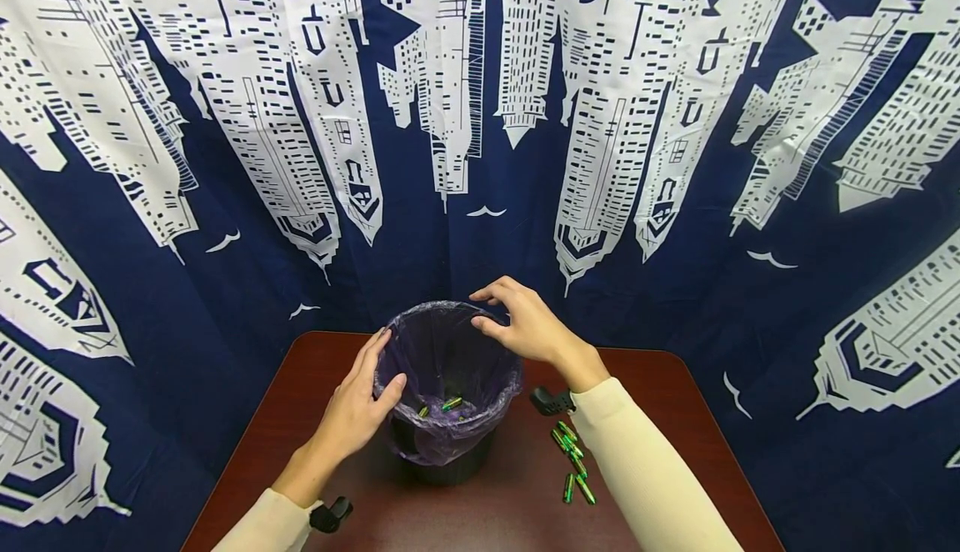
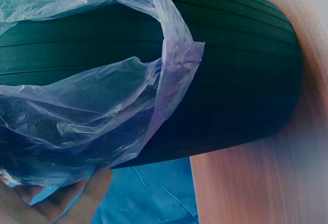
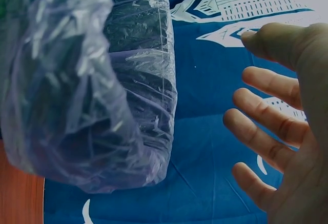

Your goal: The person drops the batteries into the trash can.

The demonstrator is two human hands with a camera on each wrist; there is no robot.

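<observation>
While the head view looks down on a reddish-brown table [image 1: 667, 393], a dark bin [image 1: 447, 474] stands upright about the middle of it, with a thin purplish liner [image 1: 442, 445] folded over its rim. A few green-and-gold batteries [image 1: 452, 403] lie at the bottom inside, and a loose battery cluster [image 1: 573, 452] of the same colours lies on the table, right of the bin and toward the near side. The left hand [image 1: 352, 410] is at the bin's left side, fingers extended along the rim and thumb apart from them, gripping nothing. The right hand [image 1: 532, 327] hovers by the far right part of the rim, its fingers loosely bent, thumb apart and nothing held. Pale sleeves [image 1: 645, 469] cover both forearms, and a dark blue curtain [image 1: 480, 260] with white buildings hangs beyond the table's far edge. From the left wrist, the bin's ribbed dark wall shows below the overhanging liner; the left fingers are partly cut off beside the liner, and whether they press on it is hard to tell. From the right wrist, the right hand's fingers are spread and slightly curved, apart from the crumpled liner, with the curtain behind.
</observation>
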